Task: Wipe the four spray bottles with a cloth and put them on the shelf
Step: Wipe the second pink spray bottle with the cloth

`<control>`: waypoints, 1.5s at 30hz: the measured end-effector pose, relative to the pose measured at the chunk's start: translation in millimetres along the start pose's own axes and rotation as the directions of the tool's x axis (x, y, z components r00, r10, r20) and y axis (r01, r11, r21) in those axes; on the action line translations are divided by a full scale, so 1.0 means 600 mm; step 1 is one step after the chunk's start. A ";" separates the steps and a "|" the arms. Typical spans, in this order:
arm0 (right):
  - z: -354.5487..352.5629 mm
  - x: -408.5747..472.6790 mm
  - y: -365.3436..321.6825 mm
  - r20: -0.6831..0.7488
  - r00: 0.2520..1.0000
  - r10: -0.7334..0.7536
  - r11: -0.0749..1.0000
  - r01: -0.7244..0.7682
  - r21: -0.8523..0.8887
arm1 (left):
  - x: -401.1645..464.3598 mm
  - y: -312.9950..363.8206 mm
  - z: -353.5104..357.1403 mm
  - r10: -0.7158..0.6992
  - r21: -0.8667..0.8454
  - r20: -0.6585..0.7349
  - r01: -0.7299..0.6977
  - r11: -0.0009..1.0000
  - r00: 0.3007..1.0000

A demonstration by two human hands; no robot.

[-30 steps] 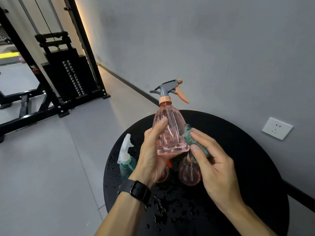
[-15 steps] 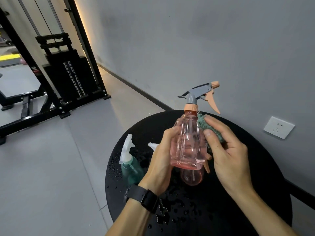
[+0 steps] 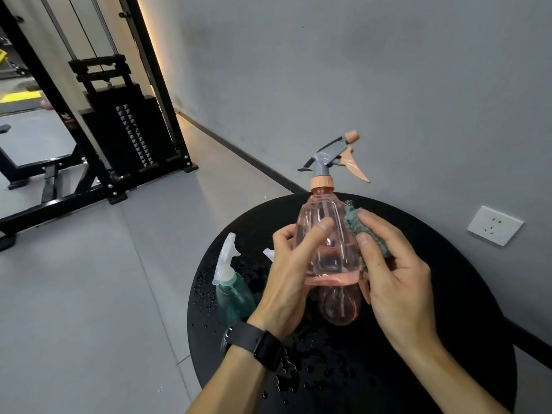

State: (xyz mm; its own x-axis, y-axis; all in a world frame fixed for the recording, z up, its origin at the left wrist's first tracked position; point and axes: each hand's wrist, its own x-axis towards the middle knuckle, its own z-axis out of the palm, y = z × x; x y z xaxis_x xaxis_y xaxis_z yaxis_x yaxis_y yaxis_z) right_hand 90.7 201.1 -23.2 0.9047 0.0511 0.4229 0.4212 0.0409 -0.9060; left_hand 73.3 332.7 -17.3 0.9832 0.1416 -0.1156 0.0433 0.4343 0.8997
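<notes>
The left hand (image 3: 286, 282) grips a pink spray bottle (image 3: 327, 234) upright above the round black table (image 3: 442, 294), thumb laid across its near face and fingers curled behind, while the right hand (image 3: 394, 276) pinches a green cloth (image 3: 363, 225) and presses it against the bottle's right shoulder. Below the held bottle a second pink bottle (image 3: 339, 307) stands on the wet tabletop, with a teal bottle (image 3: 233, 291) with a white trigger to its left and another white trigger (image 3: 268, 253) showing just behind the left hand. A black watch (image 3: 260, 345) sits on the left wrist, a white wall socket (image 3: 494, 225) is on the grey wall to the right, and a black weight machine (image 3: 119, 130) stands far left.
</notes>
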 end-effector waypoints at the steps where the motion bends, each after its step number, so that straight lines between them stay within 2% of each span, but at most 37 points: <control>1: 0.001 -0.006 0.000 0.010 1.000 -0.014 1.000 0.014 0.010 | 0.003 0.003 -0.002 0.013 -0.021 0.004 -0.013 1.000 1.000; 6: 0.002 -0.027 0.000 0.013 0.989 -0.145 0.986 0.146 -0.076 | 0.013 0.018 -0.007 0.032 -0.080 -0.027 -0.034 0.996 0.999; 11: -0.002 -0.030 0.006 0.015 0.987 -0.160 0.981 0.161 -0.106 | 0.012 0.017 -0.008 0.026 -0.078 0.008 -0.026 0.997 1.000; 17: -0.008 -0.006 -0.005 -0.039 0.994 -0.105 0.992 0.102 -0.072 | 0.004 0.001 -0.010 0.011 0.204 0.053 -0.022 0.979 0.999; 20: -0.012 0.006 -0.010 -0.070 0.992 -0.101 0.993 0.097 -0.068 | -0.002 0.000 -0.005 -0.021 0.243 0.084 0.001 0.970 0.996; 24: -0.009 0.015 -0.013 -0.106 0.991 -0.080 0.996 0.074 -0.058 | -0.015 -0.003 0.011 -0.095 0.213 0.121 0.067 0.975 0.988; 28: -0.009 0.022 -0.016 -0.096 0.994 -0.056 0.997 0.051 -0.053 | -0.014 -0.010 0.016 -0.105 0.172 0.111 0.085 0.981 0.988; 31: -0.013 0.022 -0.017 -0.055 0.998 -0.031 0.999 0.029 -0.028 | -0.012 -0.011 0.012 -0.083 0.115 0.139 0.068 0.991 0.987; 37: -0.013 0.008 -0.010 0.033 0.999 -0.014 1.000 0.014 0.004 | 0.001 0.006 -0.002 -0.002 0.107 0.048 -0.003 0.994 0.999; 42: -0.009 -0.015 0.000 0.070 0.997 -0.043 0.999 0.041 0.028 | 0.002 0.014 -0.005 0.050 0.032 0.048 -0.052 0.998 0.998; 45: -0.009 -0.022 0.001 0.062 0.993 -0.098 0.995 0.099 -0.024 | 0.002 0.016 -0.003 0.061 0.025 0.025 -0.062 0.998 0.998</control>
State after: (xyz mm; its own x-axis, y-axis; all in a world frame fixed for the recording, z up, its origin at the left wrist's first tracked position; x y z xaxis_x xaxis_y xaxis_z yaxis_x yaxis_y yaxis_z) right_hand 79.3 195.1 -29.5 0.8537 0.1083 0.5094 0.5103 0.0216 -0.8597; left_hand 74.3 338.8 -9.5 0.9880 0.1459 -0.0502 -0.0130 0.4025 0.9153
